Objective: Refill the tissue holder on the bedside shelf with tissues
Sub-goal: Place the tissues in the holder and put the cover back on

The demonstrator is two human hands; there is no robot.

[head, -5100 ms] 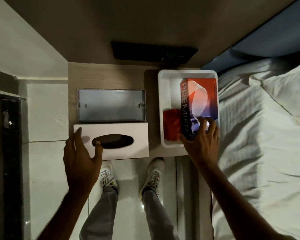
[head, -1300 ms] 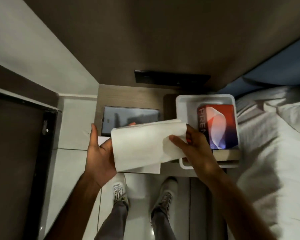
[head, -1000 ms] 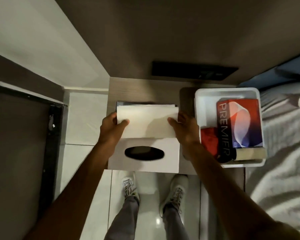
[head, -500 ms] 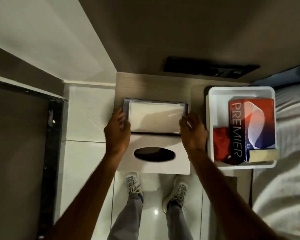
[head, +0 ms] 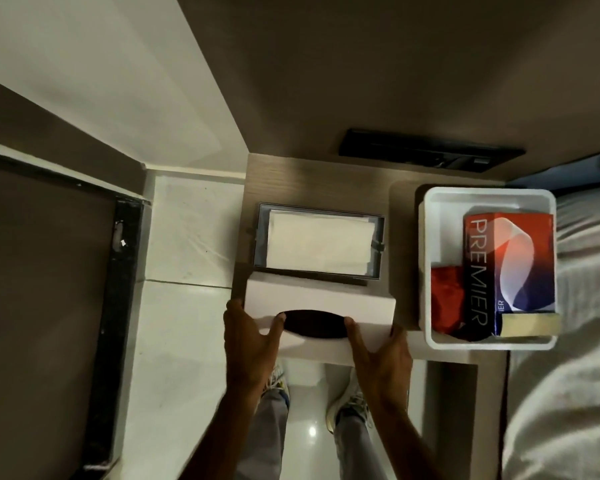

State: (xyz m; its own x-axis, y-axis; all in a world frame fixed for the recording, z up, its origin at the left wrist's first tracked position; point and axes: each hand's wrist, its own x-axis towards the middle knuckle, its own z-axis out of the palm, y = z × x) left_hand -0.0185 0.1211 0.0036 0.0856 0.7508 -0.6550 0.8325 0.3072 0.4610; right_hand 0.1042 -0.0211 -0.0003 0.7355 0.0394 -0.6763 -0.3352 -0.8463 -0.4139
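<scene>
Tissue holder base (head: 318, 248) filled, white lid (head: 317, 322) gripped at near edge of bedside shelf (head: 312, 176).

Stack of tissues (head: 321, 244) lying flat inside grey open base, just beyond lid and beyond both hands. Lid with dark oval slot (head: 314, 323) facing up, tilted slightly, far edge touching or overlapping base's near rim. Left hand (head: 252, 341) clamped on lid's left end, thumb at slot's left tip; right hand (head: 381, 355) clamped on right end, thumb at slot's right tip, fingers wrapped around near right corner. To right, white tray (head: 430, 271) holding red-and-blue PREMIER box (head: 506, 268) and red packet (head: 445, 296). Bed (head: 568, 393) further right; shoes (head: 347, 407) on floor below.
</scene>
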